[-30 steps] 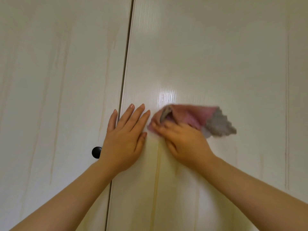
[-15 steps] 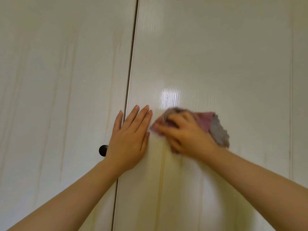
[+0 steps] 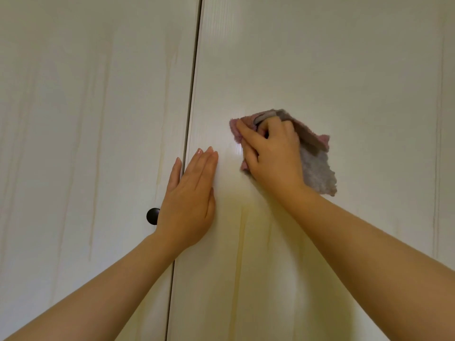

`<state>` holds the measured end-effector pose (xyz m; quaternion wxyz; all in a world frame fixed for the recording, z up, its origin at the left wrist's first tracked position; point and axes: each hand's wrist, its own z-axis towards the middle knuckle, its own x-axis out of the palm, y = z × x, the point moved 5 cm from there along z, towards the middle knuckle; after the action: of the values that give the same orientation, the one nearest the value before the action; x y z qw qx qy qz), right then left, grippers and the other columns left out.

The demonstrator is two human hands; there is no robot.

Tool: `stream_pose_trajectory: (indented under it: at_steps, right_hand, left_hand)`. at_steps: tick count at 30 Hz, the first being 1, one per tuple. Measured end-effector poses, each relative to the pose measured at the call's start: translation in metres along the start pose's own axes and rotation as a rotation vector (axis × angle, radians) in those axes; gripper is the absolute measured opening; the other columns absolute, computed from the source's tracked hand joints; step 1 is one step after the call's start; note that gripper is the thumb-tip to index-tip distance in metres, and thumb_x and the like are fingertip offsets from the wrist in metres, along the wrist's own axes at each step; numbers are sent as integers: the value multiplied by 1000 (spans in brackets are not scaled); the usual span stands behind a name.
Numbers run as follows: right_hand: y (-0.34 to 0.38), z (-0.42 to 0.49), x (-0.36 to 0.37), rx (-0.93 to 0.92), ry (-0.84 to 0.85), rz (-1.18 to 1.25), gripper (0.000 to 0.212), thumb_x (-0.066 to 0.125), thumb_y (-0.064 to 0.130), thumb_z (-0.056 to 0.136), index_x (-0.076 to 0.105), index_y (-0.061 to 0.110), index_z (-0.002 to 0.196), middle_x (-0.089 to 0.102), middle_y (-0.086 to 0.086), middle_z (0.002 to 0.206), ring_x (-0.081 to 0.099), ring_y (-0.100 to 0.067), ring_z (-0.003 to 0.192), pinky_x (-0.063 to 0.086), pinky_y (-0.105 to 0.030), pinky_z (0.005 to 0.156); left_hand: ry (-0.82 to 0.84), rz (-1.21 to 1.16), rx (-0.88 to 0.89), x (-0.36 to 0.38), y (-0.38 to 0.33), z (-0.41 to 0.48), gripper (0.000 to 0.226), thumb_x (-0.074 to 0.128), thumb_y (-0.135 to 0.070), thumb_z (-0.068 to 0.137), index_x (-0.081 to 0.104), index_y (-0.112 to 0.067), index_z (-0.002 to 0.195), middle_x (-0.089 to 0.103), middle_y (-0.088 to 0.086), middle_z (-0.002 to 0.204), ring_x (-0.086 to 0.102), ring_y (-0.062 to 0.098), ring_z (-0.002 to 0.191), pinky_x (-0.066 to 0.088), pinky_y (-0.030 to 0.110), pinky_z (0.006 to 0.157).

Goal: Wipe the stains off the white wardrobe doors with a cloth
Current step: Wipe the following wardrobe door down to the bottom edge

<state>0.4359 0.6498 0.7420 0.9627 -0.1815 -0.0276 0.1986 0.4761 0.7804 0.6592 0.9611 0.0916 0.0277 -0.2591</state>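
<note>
Upward went the right hand (image 3: 273, 153), fingers curled gripping the pink-grey cloth (image 3: 317, 168) against the right door (image 3: 344, 57); the left hand (image 3: 189, 200) stayed flat, fingers straight, beside the seam (image 3: 194, 94).

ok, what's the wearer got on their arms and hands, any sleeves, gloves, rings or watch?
Nothing worn that shows. The left forearm and right forearm are bare to the frame edge, no sleeves or cuffs. The left hand and right hand are ungloved, with no rings, watch or bracelet visible. Nails on the left fingers are rounded and glossy.
</note>
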Motion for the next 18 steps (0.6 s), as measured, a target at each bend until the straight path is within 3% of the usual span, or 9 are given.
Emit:
stream_pose_trajectory:
  at_steps: [2,5,7,8,10,11,13,17,18]
  right_hand:
    - [15,-34,11,-165,167,-17,36,46,20,82,65,19,113,58,-9,87,53,-27,75,46,-35,63]
    - [25,-87,9,-359,431,33,32,49,17,82,63,22,110,60,-4,88,59,-20,73,48,-28,62]
    - [7,-70,5,-215,368,175,9,57,19,89,63,12,88,56,-8,68,55,-17,53,45,-28,49]
    - [-6,-51,0,-77,251,172,14,60,20,89,62,9,81,52,-9,61,52,-19,48,42,-28,45]
    - [-24,-19,-9,50,88,79,17,57,20,89,69,11,95,53,-11,68,50,-24,60,37,-29,54]
    - [-23,-15,-14,20,18,24,24,55,20,88,70,13,104,53,-12,74,48,-27,67,36,-30,58]
    - [-10,-39,-8,-17,86,12,24,53,21,88,70,21,104,54,-11,74,48,-27,68,36,-32,57]
    - [27,-104,3,-411,372,136,19,47,23,96,65,25,98,52,-3,70,48,-20,65,39,-27,53]
    - [19,-93,2,-328,370,179,16,50,27,95,65,31,89,51,0,68,48,-18,61,39,-28,52]
  left_hand:
    - [-2,-20,-1,1,0,-1,54,29,-14,90,33,1,142,41,16,145,24,21,137,10,42,113]
    - [14,2,9,1,0,-1,54,29,-14,90,31,0,143,40,17,146,24,22,137,8,41,113]
    - [19,25,16,1,-1,-1,54,29,-14,90,34,1,142,40,18,146,24,23,136,9,42,112]
    - [19,29,21,0,-1,0,53,28,-15,91,36,1,141,40,18,145,25,23,136,9,42,112]
    - [11,41,20,-1,-2,-1,52,28,-16,92,39,1,140,41,18,145,25,23,136,9,42,112]
    - [0,46,18,-1,-3,-1,51,28,-17,92,41,1,139,41,18,145,25,24,135,9,43,112]
    - [-19,42,19,-1,-5,-1,50,29,-15,92,45,2,136,42,19,144,27,25,134,9,43,111]
    - [-22,49,23,-1,-4,-1,49,31,-14,92,45,2,136,43,18,143,29,27,134,9,43,111]
    - [-21,52,23,-1,-4,-1,49,31,-14,92,45,2,136,43,19,143,28,27,134,9,43,111]
